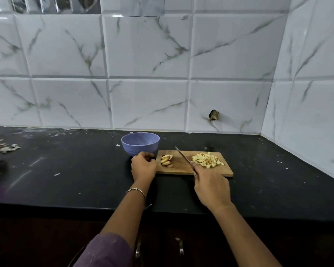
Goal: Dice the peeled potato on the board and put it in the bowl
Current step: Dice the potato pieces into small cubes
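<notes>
A wooden cutting board [181, 169] lies on the black counter. A heap of diced potato [207, 160] sits on its right half. A few potato slices [166, 160] lie on its left end. My right hand [210, 186] grips a knife [182, 154] whose blade points up and left over the middle of the board, between the slices and the dice. My left hand [143, 166] hovers at the board's left edge with fingers loosely curled, holding nothing. A purple bowl [140, 143] stands just behind the left hand; no potato is visible in it.
The black counter [75, 170] runs to a tiled wall at the back and on the right. Peel scraps [4, 148] lie at the far left. Drawer handles [178, 246] show below the counter's front edge.
</notes>
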Demonstrator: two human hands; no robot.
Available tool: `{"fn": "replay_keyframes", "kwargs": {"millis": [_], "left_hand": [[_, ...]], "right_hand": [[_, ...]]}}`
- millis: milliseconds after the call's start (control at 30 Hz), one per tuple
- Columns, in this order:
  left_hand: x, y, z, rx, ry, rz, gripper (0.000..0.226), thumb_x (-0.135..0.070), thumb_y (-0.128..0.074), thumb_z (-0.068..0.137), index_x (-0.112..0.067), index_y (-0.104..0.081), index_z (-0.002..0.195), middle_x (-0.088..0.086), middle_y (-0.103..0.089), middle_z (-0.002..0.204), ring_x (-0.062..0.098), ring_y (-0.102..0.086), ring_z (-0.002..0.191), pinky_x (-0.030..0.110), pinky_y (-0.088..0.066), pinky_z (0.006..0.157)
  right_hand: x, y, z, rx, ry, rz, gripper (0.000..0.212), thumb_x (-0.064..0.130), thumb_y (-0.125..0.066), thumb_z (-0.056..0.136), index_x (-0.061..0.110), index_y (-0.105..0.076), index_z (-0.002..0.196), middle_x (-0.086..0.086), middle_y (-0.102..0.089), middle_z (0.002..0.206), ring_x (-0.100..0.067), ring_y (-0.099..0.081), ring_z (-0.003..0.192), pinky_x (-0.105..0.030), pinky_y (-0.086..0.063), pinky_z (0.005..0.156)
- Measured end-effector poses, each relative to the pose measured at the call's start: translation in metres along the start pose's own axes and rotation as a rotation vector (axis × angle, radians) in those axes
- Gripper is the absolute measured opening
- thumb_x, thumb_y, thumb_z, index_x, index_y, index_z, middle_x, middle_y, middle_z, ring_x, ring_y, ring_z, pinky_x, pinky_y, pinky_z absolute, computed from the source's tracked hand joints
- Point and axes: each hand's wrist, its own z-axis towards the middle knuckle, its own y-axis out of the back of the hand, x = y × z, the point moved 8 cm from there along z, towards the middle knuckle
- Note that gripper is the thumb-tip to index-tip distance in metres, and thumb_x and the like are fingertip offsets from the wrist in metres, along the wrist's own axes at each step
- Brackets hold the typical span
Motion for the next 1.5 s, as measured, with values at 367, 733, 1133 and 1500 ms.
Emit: {"fn": "replay_keyframes", "kwargs": {"millis": [367,733,1133,1500], "left_hand": [[-0.023,-0.030,0.007,0.231,-0.290,0.362,0.031,-0.010,-0.055,0.095,-0.017,-0.068,0.122,0.008,-0.063,0.120,0.027,-0.059,0.112,0.036,-0.048,0.097],[-0.036,-0.055,0.018,0.347,-0.268,0.439,0.019,-0.021,-0.058,0.096,-0.013,-0.073,0.107,0.001,-0.075,0.085,0.013,-0.070,0.087,0.036,-0.055,0.088],[-0.064,-0.044,0.006,0.140,-0.301,0.073,0.022,-0.010,-0.055,0.097,-0.010,-0.067,0.115,0.002,-0.069,0.100,0.019,-0.064,0.086,0.011,-0.047,0.061],[-0.060,-0.083,-0.020,0.293,-0.184,0.344,0.021,-0.023,-0.060,0.094,-0.020,-0.070,0.113,0.002,-0.070,0.112,0.021,-0.066,0.104,0.024,-0.049,0.081]], "right_hand": [[-0.004,-0.003,0.004,0.024,-0.024,0.045,0.044,0.032,-0.048,0.102,0.038,-0.044,0.145,0.012,-0.065,0.092,-0.007,-0.058,0.077,-0.024,-0.046,0.062],[-0.008,-0.011,0.013,0.028,-0.020,0.051,0.044,0.033,-0.048,0.102,0.036,-0.043,0.146,0.011,-0.066,0.097,-0.006,-0.059,0.081,-0.022,-0.044,0.065],[-0.013,-0.006,0.012,0.018,-0.100,0.045,0.039,0.032,-0.046,0.103,0.032,-0.049,0.141,0.009,-0.066,0.091,-0.011,-0.063,0.082,-0.025,-0.041,0.061],[-0.022,-0.001,0.009,0.014,-0.177,0.115,0.038,0.033,-0.042,0.104,0.030,-0.049,0.142,0.006,-0.068,0.100,-0.013,-0.063,0.091,-0.028,-0.044,0.065]]}}
